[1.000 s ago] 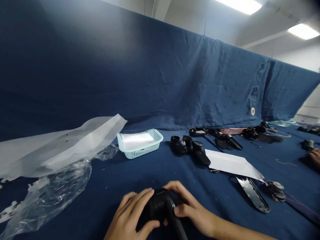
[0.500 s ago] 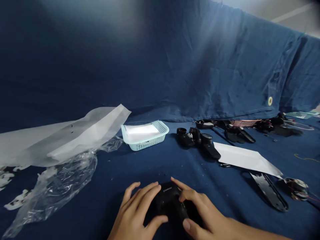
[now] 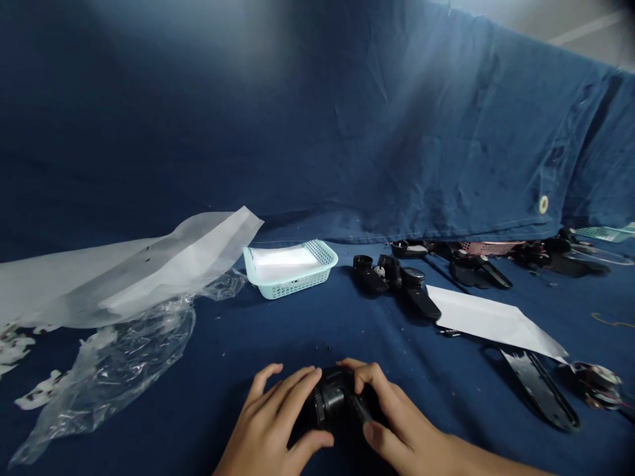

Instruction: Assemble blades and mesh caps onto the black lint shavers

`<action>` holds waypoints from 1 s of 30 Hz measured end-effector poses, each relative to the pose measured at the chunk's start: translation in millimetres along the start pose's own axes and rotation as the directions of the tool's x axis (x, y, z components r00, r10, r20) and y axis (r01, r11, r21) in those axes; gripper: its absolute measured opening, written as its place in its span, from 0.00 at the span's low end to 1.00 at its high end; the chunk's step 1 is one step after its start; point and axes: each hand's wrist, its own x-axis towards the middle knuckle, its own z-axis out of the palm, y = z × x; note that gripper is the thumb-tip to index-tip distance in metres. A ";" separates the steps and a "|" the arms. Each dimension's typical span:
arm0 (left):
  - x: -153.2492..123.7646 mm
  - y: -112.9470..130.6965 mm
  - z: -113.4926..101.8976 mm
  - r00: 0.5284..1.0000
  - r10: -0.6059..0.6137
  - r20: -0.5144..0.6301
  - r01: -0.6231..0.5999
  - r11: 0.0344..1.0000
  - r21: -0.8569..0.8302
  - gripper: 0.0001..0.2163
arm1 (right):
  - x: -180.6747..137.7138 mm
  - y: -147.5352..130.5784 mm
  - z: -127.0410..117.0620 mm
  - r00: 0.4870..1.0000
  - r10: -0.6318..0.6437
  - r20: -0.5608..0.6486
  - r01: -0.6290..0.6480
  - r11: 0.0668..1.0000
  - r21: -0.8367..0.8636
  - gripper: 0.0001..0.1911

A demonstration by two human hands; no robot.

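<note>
A black plastic housing (image 3: 333,400) with a round, ridged collar is between my hands at the bottom middle, low over the blue cloth. My right hand (image 3: 397,420) grips its right side, thumb near and fingers beyond it. From the left, my left hand (image 3: 278,420) curls around the collar side, with index fingertip and thumb against it. The lower part of the housing is dark and partly hidden by my fingers.
A light-blue basket (image 3: 297,285) holding white paper stands ahead. Crumpled clear plastic (image 3: 133,363) and white sheeting (image 3: 173,264) lie left. To the right are black housings (image 3: 419,297), a white sheet (image 3: 491,320), a long black shell (image 3: 540,390) and a wired part (image 3: 598,383).
The black housing has turned between my hands: its flat, lettered face was upward, and now the round collar shows. Both hands stay in nearly the same place.
</note>
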 end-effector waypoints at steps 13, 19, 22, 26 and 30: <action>-5.1 -1.9 2.2 1.000 0.020 0.022 -0.021 0.999 0.044 0.24 | 2.1 3.5 1.8 1.000 -0.025 0.005 0.025 0.999 0.021 0.16; -2.0 -2.4 1.6 1.000 0.023 0.002 -0.023 0.999 0.047 0.20 | 3.8 0.5 2.1 1.000 -0.020 -0.024 0.021 0.999 0.048 0.16; -0.4 -2.8 0.9 1.000 0.026 0.003 -0.026 0.998 0.058 0.20 | 5.4 1.6 2.0 0.999 -0.034 -0.037 0.036 0.998 0.058 0.16; -0.2 -3.3 1.5 1.000 0.013 0.006 -0.013 0.998 0.067 0.21 | 6.6 3.9 1.9 0.999 -0.042 -0.031 0.044 0.997 0.071 0.17; -3.3 -5.7 3.4 1.000 -0.004 0.003 0.003 0.997 0.083 0.22 | 6.4 4.9 2.4 0.999 -0.046 -0.027 0.048 0.996 0.076 0.16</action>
